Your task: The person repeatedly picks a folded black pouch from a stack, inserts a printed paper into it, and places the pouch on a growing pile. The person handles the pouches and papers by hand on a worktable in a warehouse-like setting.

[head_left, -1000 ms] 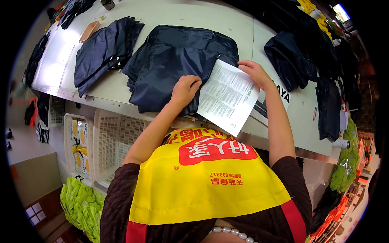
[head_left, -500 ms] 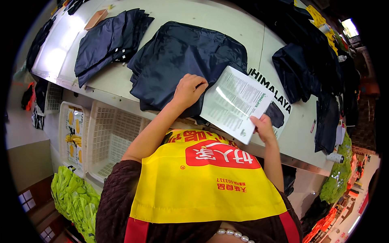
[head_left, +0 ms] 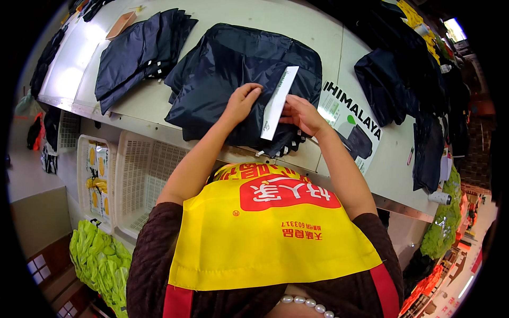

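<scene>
A pile of folded navy fabric pieces [head_left: 212, 69], smooth and shiny, lies on the table in front of me. My left hand [head_left: 242, 104] rests on the pile with fingers bent and pressed together at the top piece's fabric. A white printed card [head_left: 279, 103] stands tilted over the pile's right part, showing only a narrow face. My right hand [head_left: 305, 115] grips the card from its right side; some fingertips are hidden behind it. Right of that hand lies a larger printed sheet [head_left: 352, 124] with a picture of a dark item.
Another navy stack [head_left: 140, 55] lies at the left beside a small tan tray [head_left: 121, 25]. More dark fabric [head_left: 384, 87] is heaped on the right. White plastic baskets [head_left: 151, 180] stand below the table's front edge [head_left: 132, 121]; a thread spool [head_left: 439, 198] sits near the right corner.
My right hand has carried the card left and farther over the navy pile, turning it from nearly flat to steeply tilted. My left hand has shifted slightly left and away from me.
</scene>
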A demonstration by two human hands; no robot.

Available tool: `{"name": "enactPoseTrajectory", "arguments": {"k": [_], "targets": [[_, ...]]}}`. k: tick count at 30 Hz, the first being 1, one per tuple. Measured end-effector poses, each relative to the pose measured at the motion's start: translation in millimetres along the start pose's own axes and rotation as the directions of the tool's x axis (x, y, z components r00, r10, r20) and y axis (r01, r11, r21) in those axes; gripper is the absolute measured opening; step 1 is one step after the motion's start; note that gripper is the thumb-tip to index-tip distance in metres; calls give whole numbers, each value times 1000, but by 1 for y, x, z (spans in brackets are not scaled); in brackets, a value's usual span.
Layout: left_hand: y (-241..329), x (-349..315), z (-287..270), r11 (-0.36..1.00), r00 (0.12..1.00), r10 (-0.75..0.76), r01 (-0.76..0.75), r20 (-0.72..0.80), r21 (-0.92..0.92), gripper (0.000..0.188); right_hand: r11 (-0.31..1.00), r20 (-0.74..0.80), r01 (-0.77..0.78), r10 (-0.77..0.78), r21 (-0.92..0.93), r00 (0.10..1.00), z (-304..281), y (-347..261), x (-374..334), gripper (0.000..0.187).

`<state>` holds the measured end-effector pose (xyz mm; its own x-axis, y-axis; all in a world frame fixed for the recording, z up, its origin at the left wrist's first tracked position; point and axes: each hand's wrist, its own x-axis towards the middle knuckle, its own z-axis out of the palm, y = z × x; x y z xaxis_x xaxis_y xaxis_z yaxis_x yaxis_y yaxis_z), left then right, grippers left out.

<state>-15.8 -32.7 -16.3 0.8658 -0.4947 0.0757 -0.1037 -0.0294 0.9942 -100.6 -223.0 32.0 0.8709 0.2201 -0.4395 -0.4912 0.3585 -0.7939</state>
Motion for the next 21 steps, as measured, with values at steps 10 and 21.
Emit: {"name": "enactPoseTrajectory", "arguments": {"k": [10, 21], "targets": [[-14, -1, -5, 946, 993, 79, -101, 84, 308, 32, 631, -451, -117, -400, -767, 798, -9, 6, -36, 47], [-11, 9, -8, 994, 996, -7, -3, 92, 106, 38, 811, -485, 191, -500, -554, 717, 17, 13, -22, 25]]}}
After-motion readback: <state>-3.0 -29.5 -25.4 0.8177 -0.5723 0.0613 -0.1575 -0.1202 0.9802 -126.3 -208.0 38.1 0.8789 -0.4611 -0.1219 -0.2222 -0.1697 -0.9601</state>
